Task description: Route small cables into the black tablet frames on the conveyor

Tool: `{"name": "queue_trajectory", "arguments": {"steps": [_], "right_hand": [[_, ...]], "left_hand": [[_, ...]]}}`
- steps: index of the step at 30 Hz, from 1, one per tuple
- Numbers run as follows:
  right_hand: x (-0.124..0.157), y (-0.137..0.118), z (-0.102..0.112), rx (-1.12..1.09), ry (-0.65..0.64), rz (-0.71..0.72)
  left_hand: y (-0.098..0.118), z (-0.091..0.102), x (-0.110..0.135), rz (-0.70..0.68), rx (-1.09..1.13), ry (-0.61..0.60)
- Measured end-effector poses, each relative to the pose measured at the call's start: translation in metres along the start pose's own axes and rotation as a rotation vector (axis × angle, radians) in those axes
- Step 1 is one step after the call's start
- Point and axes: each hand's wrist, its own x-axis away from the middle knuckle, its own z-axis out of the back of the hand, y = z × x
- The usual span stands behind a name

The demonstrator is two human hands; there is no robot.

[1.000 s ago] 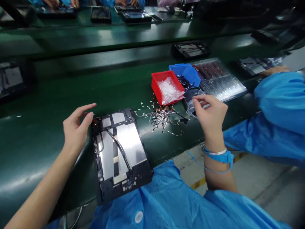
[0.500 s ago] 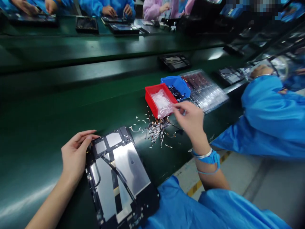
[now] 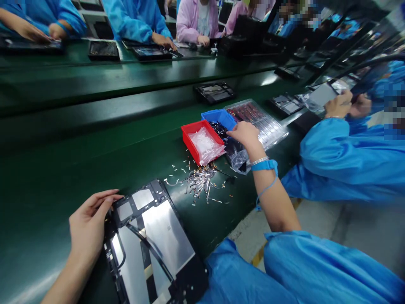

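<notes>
Dark green conveyor bench [image 3: 63,139] fills the view, with people in blue and pink smocks [image 3: 136,17] working at a further belt and a co-worker's hand [image 3: 338,105] at the right, apart from the wearer's own. On the near belt lies a black tablet chassis with silver metal panels [image 3: 158,249], directly under the left hand [image 3: 88,230]. Its long axis runs away from the body, the far end leaning left. The left fingers [image 3: 107,199] curve loosely over its upper left edge, touching it, though whether they grip it cannot be told. Further right stand a red plastic bin [image 3: 190,141] holding a clear plastic bag [image 3: 205,145], a blue plastic bin [image 3: 221,117] with dark cables [image 3: 218,131], and a clear blister tray [image 3: 259,122]. The right hand [image 3: 245,135], much nearer these than the left, hangs over a dark plastic bag [image 3: 237,158], its fingers [image 3: 236,131] bunched narrow and pointing left; whether they hold anything cannot be told. A loose heap of metal-tipped cable pieces [image 3: 199,181] lies on the belt between the hands, closer to the right. A blue wrist strap [image 3: 264,165] circles the right wrist.
</notes>
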Motion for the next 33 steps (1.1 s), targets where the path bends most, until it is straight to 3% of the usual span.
{"name": "queue_trajectory", "arguments": {"steps": [8,13,21,29,33], "right_hand": [[-0.002,0.004,0.001,-0.085,0.035,-0.092],[0.007,0.019,0.002,-0.193,0.082,-0.061],[0.006,0.017,-0.004,-0.244,0.206,-0.037],[0.015,0.013,-0.007,-0.442,0.264,0.116],[0.040,0.008,0.012,-0.573,0.317,0.362]], "left_hand": [[0.002,0.002,0.001,0.005,0.032,-0.031],[0.001,0.003,0.002,-0.047,0.020,-0.058],[0.001,0.003,0.003,-0.078,0.043,-0.091],[-0.009,0.002,-0.002,-0.119,0.029,-0.079],[-0.011,0.002,-0.003,-0.143,0.022,-0.091]]}}
